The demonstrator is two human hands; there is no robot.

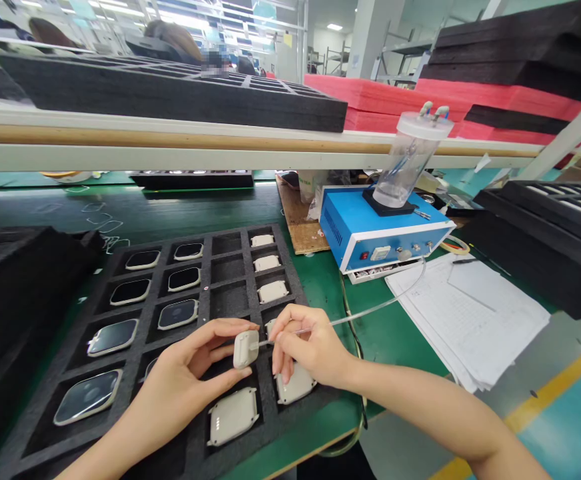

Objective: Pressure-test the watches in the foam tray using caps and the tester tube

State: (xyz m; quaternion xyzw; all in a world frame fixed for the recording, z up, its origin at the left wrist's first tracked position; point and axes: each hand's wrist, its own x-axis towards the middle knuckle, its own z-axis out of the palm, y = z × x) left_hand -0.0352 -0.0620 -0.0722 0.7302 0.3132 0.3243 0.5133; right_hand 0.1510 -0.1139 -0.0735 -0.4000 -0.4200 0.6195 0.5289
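Over the black foam tray [294, 280], my left hand [185, 367] grips a small off-white smartwatch case [244, 350] by its edges, between thumb and fingers. The fingers of my right hand [315, 347] pinch a thin clear tube [370, 309]. Its narrow tip points left and reaches the side of the case; whether it enters an opening I cannot tell. Below my hands, a watch case [233, 417] and another watch case [296, 385] lie in compartments with their backs up. Watches with dark screens [88, 398] fill the left columns, some partly hidden by my left arm.
The tube runs to a blue machine [385, 237] with a clear cylinder [403, 170] on top. Papers with a pen [465, 261] lie to the right. A dark foam block [15, 320] stands at left. Overhead, a shelf [220, 157] carries black and red foam trays.
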